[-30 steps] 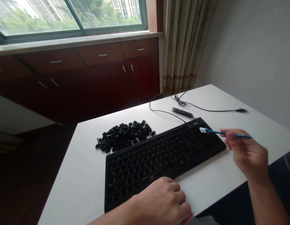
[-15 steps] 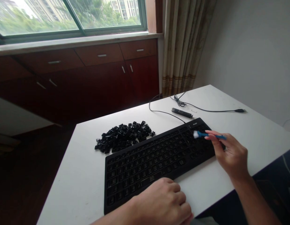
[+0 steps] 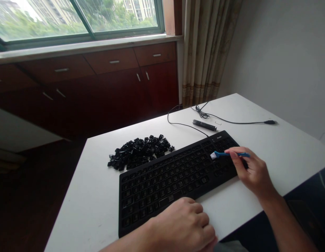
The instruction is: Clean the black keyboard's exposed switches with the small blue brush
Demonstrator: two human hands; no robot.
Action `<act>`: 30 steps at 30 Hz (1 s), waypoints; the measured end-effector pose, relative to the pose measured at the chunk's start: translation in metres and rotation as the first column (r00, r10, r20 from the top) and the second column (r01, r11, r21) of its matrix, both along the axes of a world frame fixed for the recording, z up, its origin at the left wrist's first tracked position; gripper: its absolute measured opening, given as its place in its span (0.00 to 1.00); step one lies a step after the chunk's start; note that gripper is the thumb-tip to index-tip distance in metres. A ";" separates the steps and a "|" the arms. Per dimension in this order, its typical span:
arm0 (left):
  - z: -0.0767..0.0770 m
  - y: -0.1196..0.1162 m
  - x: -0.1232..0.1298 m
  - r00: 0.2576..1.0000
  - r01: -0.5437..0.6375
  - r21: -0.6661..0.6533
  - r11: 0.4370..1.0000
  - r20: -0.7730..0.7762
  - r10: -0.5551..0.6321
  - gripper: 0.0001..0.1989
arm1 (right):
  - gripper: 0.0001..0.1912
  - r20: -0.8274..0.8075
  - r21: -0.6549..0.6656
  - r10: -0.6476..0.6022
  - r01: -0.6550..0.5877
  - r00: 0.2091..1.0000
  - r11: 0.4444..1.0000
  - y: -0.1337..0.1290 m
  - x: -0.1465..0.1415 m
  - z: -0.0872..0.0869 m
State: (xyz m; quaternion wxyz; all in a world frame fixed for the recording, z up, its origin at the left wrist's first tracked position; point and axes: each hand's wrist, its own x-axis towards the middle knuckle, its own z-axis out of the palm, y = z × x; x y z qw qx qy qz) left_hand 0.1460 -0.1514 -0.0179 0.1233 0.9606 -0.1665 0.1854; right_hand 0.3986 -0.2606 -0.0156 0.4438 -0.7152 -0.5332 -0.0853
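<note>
Daylight reaches me from the window (image 3: 78, 17) at eleven o'clock, bleaching the outside view toward its far corner. The tabletop (image 3: 81, 217) looks pale and evenly lit, with only a soft shadow beneath my right hand (image 3: 253, 171). The cabinets (image 3: 112, 91) and floor (image 3: 28, 199) sink into dimness from nine to seven o'clock. Everything looks slightly soft, and the edges bow a little.

Blue brush (image 3: 222, 153) with white bristles (image 3: 213, 156), black keyboard (image 3: 162, 185)

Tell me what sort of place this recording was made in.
Probably a room in a private home, perhaps a home office: a white table stands by dark wooden drawer cabinets under a window, with long curtains beside it and apartment towers outside.
</note>
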 end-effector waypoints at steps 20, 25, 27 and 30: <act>0.000 0.001 0.000 0.998 0.008 0.020 1.000 -0.054 -0.007 0.18 | 0.10 -0.347 0.164 -0.113 0.179 0.931 0.970 -0.002 -0.004 0.001; 0.000 0.001 0.000 0.995 0.023 0.052 0.998 -0.095 -0.018 0.18 | 0.13 -0.239 0.064 -0.039 0.056 0.970 0.996 -0.002 -0.010 0.005; 0.000 0.001 0.001 0.996 0.027 0.047 0.999 -0.092 -0.023 0.17 | 0.17 -0.221 0.017 -0.033 0.038 0.975 0.999 -0.005 -0.011 0.005; 0.000 0.001 0.001 0.995 0.031 0.039 0.999 -0.092 -0.027 0.17 | 0.23 -0.218 -0.015 -0.053 0.051 0.975 0.999 -0.011 -0.008 0.000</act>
